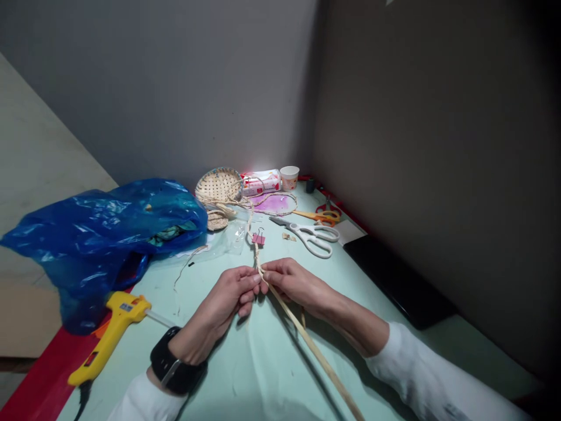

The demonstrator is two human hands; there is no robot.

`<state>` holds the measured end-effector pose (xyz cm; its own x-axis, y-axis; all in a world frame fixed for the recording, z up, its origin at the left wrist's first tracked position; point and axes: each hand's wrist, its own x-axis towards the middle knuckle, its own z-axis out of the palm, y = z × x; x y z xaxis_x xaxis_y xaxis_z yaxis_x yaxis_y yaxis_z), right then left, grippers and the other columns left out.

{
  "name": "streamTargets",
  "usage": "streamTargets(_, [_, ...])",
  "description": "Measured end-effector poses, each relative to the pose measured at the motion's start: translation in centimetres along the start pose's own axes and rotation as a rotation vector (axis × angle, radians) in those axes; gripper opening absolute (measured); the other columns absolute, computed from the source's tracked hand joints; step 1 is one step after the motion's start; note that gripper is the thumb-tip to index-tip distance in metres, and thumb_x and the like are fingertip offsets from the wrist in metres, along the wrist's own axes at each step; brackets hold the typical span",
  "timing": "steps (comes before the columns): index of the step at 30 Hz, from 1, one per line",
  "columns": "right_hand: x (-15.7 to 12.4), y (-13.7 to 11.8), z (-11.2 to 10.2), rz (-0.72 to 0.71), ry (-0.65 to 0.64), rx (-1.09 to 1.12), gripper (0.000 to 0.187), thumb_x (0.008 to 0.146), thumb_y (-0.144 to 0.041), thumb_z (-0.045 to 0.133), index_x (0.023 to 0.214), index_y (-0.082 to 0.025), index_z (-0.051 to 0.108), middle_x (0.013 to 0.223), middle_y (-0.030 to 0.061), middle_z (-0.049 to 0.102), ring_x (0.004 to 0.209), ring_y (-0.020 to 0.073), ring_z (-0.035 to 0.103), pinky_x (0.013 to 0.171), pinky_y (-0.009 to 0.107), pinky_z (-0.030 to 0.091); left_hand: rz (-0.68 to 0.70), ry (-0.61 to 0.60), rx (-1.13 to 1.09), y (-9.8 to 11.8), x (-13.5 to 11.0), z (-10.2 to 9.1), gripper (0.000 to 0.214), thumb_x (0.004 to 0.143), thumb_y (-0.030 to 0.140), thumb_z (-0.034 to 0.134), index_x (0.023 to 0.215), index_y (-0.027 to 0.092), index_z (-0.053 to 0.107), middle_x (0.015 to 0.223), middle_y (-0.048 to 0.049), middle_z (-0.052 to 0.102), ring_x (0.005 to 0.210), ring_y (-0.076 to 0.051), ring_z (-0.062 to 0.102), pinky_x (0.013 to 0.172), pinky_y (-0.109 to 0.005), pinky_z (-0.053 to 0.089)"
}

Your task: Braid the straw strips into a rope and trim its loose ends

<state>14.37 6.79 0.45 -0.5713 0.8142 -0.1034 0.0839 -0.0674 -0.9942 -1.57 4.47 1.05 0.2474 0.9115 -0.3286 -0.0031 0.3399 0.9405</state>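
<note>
I have both hands close together just on the near side of the pink binder clip (258,240), which is my landmark on the pale green counter (228,380). My left hand (234,290) and right hand (295,282) each pinch the straw-coloured cord (257,255) between thumb and fingers, their fingertips nearly meeting. The cord is twisted or plaited from my fingertips up to the clip and carries on past it; a long, flat strand (322,354) slants from my fingers toward me, to the clip's near right. Right of the clip lie white-handled scissors (313,235), blades pointing back toward it. Beyond the clip stand a paper cup (289,177) and, farther left, a woven basket (219,182). Left of the clip sprawls a blue plastic bag (131,216), and on its near left rests a yellow glue gun (116,327).
</note>
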Motion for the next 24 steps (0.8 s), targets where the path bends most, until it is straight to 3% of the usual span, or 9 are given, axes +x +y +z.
streamTargets(2, [-0.1,0.0,0.0,-0.037,0.022,-0.081,0.023,0.086,-0.017,0.047,0.067,-0.014,0.06,0.062,0.0001,0.057,0.06,0.0105,0.046,0.06,0.022,0.033,0.002,0.024,-0.019,0.0,0.0,0.0,0.025,0.073,0.031,0.068,0.084,0.012,0.057,0.064,0.0011,0.056,0.041,-0.002,0.025,0.034,-0.014,0.024])
streamTargets(5, [-0.7,-0.4,0.4,-0.061,0.131,-0.287,0.015,0.086,-0.015,0.048,0.077,-0.015,0.06,0.067,0.0019,0.062,0.067,0.0138,0.053,0.067,0.025,0.034,-0.007,0.066,-0.031,0.0,-0.1,0.0,0.028,0.073,0.029,0.067,0.092,0.016,0.052,0.053,0.0088,0.045,0.041,-0.003,0.021,0.035,-0.014,0.022])
streamTargets(8, [-1.3,-1.0,1.0,-0.002,0.22,-0.594,0.014,0.09,-0.017,0.044,0.088,-0.015,0.057,0.073,0.0047,0.065,0.066,0.0144,0.054,0.062,0.024,0.032,-0.008,0.088,-0.021,0.0,-0.1,0.3,0.024,0.073,0.029,0.066,0.088,0.017,0.052,0.053,0.0112,0.035,0.042,-0.004,0.019,0.037,-0.015,0.021])
streamTargets(13, [-1.5,-1.3,1.4,0.052,0.223,-0.891,0.016,0.092,-0.02,0.043,0.093,-0.016,0.058,0.071,0.0051,0.064,0.053,0.0133,0.049,0.05,0.026,0.022,0.018,0.12,0.073,-0.2,0.3,0.6,0.023,0.075,0.035,0.065,0.071,0.017,0.05,0.052,0.0104,0.032,0.041,-0.003,0.02,0.036,-0.017,0.015])
streamTargets(19, [-2.2,-2.3,1.7,-0.069,0.273,-1.221,0.018,0.089,-0.017,0.051,0.077,-0.017,0.065,0.075,0.007,0.065,0.06,0.0161,0.053,0.052,0.032,0.019,0.039,0.175,0.186,-0.7,0.6,0.2,0.028,0.072,0.033,0.066,0.058,0.018,0.047,0.047,0.0098,0.032,0.037,-0.003,0.026,0.036,-0.017,0.014])
streamTargets(24, [-3.2,-2.2,3.5,-0.248,0.295,-1.387,0.019,0.081,0.0,0.053,0.08,-0.014,0.066,0.078,0.0093,0.064,0.07,0.0194,0.057,0.049,0.031,0.025,0.03,0.183,0.147,-1.0,0.3,0.3,0.027,0.072,0.031,0.065,0.058,0.018,0.047,0.047,0.01,0.032,0.039,-0.003,0.022,0.035,-0.017,0.013])
